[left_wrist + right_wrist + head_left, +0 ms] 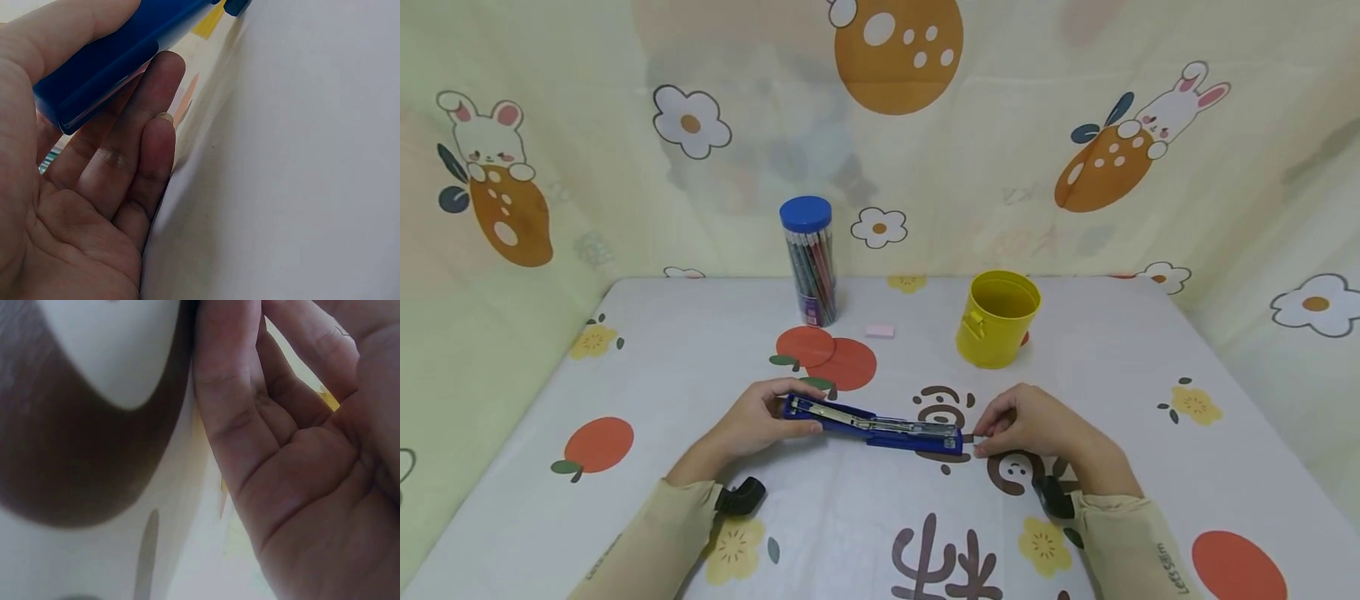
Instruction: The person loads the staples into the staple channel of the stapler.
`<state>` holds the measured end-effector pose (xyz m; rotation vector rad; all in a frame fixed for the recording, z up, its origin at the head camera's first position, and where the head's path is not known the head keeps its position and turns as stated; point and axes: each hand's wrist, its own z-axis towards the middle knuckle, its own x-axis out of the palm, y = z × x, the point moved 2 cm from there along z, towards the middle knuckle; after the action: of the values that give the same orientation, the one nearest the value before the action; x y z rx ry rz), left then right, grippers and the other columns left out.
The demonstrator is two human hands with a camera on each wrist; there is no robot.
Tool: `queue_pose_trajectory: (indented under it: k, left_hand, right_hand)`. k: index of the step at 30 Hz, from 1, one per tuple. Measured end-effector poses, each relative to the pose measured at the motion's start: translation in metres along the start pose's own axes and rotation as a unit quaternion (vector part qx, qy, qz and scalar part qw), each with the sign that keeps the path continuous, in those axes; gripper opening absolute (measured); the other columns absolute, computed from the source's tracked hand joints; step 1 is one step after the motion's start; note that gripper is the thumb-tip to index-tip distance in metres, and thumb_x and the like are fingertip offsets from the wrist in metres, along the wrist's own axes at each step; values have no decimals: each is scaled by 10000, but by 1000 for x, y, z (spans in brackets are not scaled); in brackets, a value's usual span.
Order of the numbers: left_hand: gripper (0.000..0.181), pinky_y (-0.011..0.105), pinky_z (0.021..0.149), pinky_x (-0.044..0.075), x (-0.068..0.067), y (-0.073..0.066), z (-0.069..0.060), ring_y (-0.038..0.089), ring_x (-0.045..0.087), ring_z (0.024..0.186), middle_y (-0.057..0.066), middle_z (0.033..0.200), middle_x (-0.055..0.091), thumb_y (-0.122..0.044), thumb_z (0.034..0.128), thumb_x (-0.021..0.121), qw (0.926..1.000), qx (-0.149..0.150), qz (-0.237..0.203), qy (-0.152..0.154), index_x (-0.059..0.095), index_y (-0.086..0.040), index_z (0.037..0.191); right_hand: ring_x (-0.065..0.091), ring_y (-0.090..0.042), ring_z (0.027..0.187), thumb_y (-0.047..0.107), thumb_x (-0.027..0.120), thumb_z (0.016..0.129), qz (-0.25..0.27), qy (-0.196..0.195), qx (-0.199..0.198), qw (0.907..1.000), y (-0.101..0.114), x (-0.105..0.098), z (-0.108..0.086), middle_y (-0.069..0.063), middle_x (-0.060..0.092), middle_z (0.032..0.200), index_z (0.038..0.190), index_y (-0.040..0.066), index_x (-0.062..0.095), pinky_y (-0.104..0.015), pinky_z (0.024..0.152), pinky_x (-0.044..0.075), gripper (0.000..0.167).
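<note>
A blue stapler [874,427] is spread open above the table, its metal inner rails facing up. My left hand [767,419] grips its left end, thumb in front and fingers behind. In the left wrist view, the blue casing [119,59] lies between the thumb and fingers of that hand. At the stapler's right end, my right hand [1037,429] pinches a small dark and silvery piece [969,438] with thumb and forefinger. Whether this piece belongs to the stapler I cannot tell. The right wrist view shows the curled fingers [231,425], but their tips are out of frame.
Behind the stapler stands a clear tub of pencils [812,271] with a blue lid. A pink eraser [880,331] lies beside it. At the back right is a yellow bucket [992,337]. The patterned cloth [835,533] covers the table, and a printed curtain hangs behind.
</note>
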<state>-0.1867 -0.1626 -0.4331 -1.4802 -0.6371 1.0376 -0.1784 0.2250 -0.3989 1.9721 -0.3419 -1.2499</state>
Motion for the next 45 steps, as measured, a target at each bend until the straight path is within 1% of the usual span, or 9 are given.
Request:
queue_pose_trajectory:
  k: [12,17,25,29,35,39,45]
  left_hand:
    - [421,325,792,574,0,0,-1,269,675,991,170,1264,623,-78,824,836,10000,-5,6,2,684,-33,1215]
    - [408,313,794,570,1,0,-2,263,673,984,159,1256,631,-87,825,839,10000,-58,35,-31,694,-56,1205]
    - [407,320,799,572,2,-2,-1,262,675,997,162,1265,627,-83,827,834,10000,-6,13,-2,692,-56,1208]
    - [405,317,796,572,2,-2,-1,262,675,992,160,1266,625,-82,830,832,10000,-29,21,-6,692,-58,1209]
    - [406,317,798,570,2,-3,0,265,675,997,158,1261,630,-83,833,829,10000,-42,55,-17,689,-52,1213]
    - [406,318,803,569,1,-2,1,261,677,994,143,1249,637,-98,835,831,10000,-31,65,-23,692,-61,1214]
    - [421,316,806,568,1,-1,0,261,676,984,143,1239,638,-99,834,834,9999,-10,122,-21,683,-27,1220]
  right_hand:
    - [597,-180,679,198,885,783,-13,-15,-4,10000,0,1,-1,31,687,761,877,144,790,-279,637,524,144]
    - [604,-182,679,200,884,784,-19,-15,-36,10000,-1,1,-1,33,692,769,877,150,792,-278,641,530,141]
    - [608,-183,683,207,881,790,34,-40,-37,10000,-1,0,-2,29,693,772,884,145,792,-273,646,533,144]
    - [606,-181,684,208,878,793,70,-71,-108,9999,2,-2,-4,26,696,774,896,128,792,-271,646,530,157]
    - [621,-193,703,157,853,812,104,-206,-221,9995,4,-4,-3,24,706,807,909,123,789,-278,669,549,122]
    - [630,-213,725,148,844,821,220,-305,-412,9984,6,-5,-2,12,702,820,913,112,779,-283,685,559,118]
    - [634,-193,719,122,842,823,695,-254,-921,9930,13,0,2,-30,700,815,904,58,768,-267,686,558,127]
